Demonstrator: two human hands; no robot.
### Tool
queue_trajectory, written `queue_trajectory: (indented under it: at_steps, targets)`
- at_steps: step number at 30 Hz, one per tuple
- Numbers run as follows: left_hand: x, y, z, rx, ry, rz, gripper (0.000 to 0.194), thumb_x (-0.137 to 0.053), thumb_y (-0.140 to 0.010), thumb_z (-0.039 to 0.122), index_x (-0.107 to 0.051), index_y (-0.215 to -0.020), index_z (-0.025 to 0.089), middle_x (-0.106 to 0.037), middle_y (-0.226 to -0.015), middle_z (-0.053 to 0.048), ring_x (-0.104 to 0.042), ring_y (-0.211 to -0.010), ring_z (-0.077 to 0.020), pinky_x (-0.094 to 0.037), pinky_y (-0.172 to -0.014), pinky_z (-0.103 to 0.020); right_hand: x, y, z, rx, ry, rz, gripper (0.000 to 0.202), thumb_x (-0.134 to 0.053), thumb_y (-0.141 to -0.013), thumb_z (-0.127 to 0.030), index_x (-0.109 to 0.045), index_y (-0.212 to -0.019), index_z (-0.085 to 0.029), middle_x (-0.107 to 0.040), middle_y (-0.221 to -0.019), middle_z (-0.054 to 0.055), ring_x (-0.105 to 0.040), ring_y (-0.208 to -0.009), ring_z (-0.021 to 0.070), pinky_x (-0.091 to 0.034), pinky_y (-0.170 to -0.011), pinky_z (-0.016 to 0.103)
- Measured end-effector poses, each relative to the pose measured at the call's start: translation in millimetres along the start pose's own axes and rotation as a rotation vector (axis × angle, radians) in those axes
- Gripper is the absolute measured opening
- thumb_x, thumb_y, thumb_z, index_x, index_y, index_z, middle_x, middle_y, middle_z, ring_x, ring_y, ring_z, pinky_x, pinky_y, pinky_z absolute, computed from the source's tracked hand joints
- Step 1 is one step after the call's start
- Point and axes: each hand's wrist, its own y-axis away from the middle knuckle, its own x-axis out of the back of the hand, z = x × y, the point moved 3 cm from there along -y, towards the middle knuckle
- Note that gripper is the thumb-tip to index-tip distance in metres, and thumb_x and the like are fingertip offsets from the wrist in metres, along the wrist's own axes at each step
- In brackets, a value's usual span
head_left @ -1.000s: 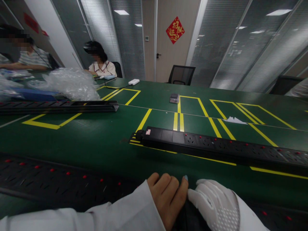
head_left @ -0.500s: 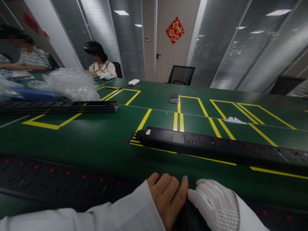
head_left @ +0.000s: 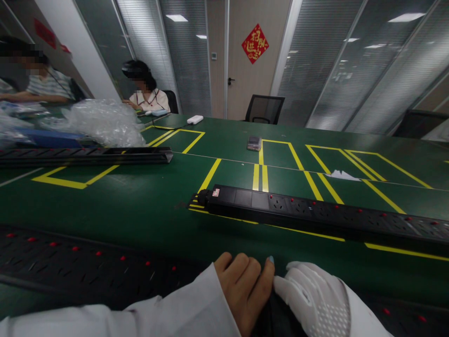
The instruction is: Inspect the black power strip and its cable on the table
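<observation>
My left hand [head_left: 243, 290], bare, has its fingers curled over a black part at the bottom centre. My right hand [head_left: 312, 295], in a white glove with dots, is closed on the same black part [head_left: 271, 313] from the right. Their fingertips meet near its top. What lies under the fingers is hidden. A long black power strip [head_left: 94, 267] with red lights runs behind my left sleeve. Farther forward, another power strip [head_left: 301, 208] with sockets and a small label lies across the table.
On the green table [head_left: 168, 196] are yellow tape outlines, a black rail [head_left: 84, 157], plastic wrap [head_left: 105, 122], a small dark box [head_left: 254, 143], a white device [head_left: 195, 120] and torn paper [head_left: 342, 175]. Two people [head_left: 149, 100] [head_left: 47, 86] sit at the far left.
</observation>
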Motion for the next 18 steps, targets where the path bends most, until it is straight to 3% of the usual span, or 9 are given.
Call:
queue_trajectory:
  at_steps: [8, 14, 18]
  targets:
    - [-1.1, 0.2, 0.6, 0.012, -0.001, 0.009, 0.038, -0.02, -0.096, 0.014, -0.046, -0.123, 0.008, -0.053, -0.085, -0.006, -0.05, -0.07, -0.0183, -0.039, -0.054, -0.033, -3.4, -3.7, 2.1, -0.004, 0.026, -0.029, 0.02, -0.053, -0.09, -0.034, -0.057, -0.094, -0.016, -0.057, -0.083, 0.0, -0.056, -0.07, 0.0113, -0.049, -0.063, 0.029]
    - [0.1, -0.2, 0.7, 0.019, 0.0, 0.017, 0.04, -0.018, -0.097, 0.015, -0.046, -0.123, 0.008, -0.053, -0.086, -0.006, -0.049, -0.071, -0.0188, -0.038, -0.054, -0.034, -2.2, -3.0, -0.4, -0.018, 0.039, -0.002, 0.024, -0.051, -0.09, -0.037, -0.057, -0.1, -0.016, -0.059, -0.093, 0.003, -0.057, -0.074, 0.0123, -0.05, -0.065, 0.03]
    - [0.2, -0.2, 1.5, 0.041, 0.021, 0.044, 0.041, -0.016, -0.097, 0.014, -0.048, -0.122, 0.009, -0.052, -0.085, -0.005, -0.047, -0.071, -0.0186, -0.037, -0.054, -0.034, -2.1, -4.6, -1.2, -0.029, 0.053, 0.01, 0.021, -0.051, -0.09, -0.036, -0.058, -0.097, -0.017, -0.059, -0.087, 0.002, -0.056, -0.072, 0.0118, -0.05, -0.064, 0.029]
